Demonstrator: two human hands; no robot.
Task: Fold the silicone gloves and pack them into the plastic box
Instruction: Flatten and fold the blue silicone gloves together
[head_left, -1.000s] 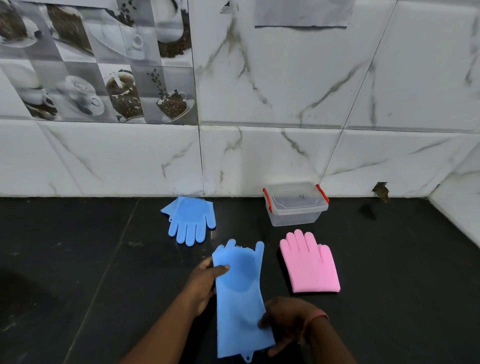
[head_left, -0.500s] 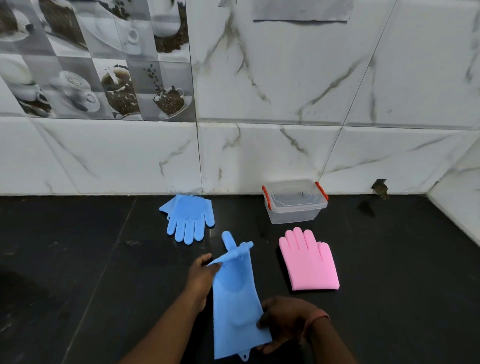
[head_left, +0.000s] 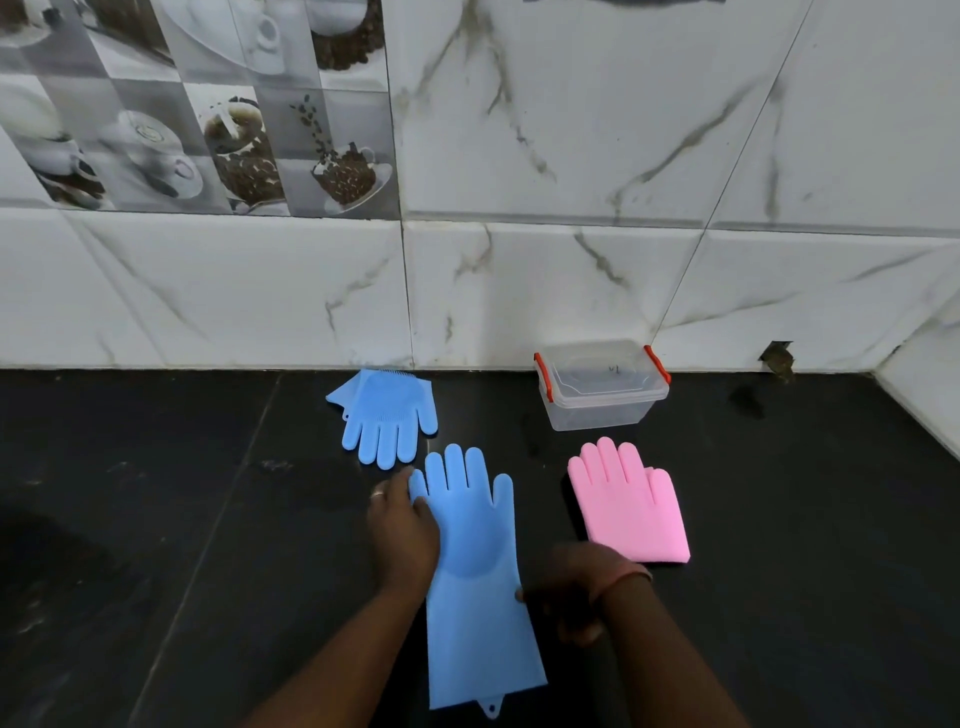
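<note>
Blue glove spread flat on the counter, ready for folding.

The near blue glove (head_left: 475, 566) lies full length on the black counter (head_left: 156, 519), fingers toward the wall. The left hand (head_left: 402, 535) rests flat on its thumb-side edge and the right hand (head_left: 571, 592) pinches the opposite edge at the cuff, apparently to hold it smooth. A folded blue glove (head_left: 387, 415) and a folded pink glove (head_left: 631, 504) wait near the lidded box (head_left: 602, 387).

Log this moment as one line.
left hand on flat blue glove | right hand at its edge | plastic box lidded
</note>
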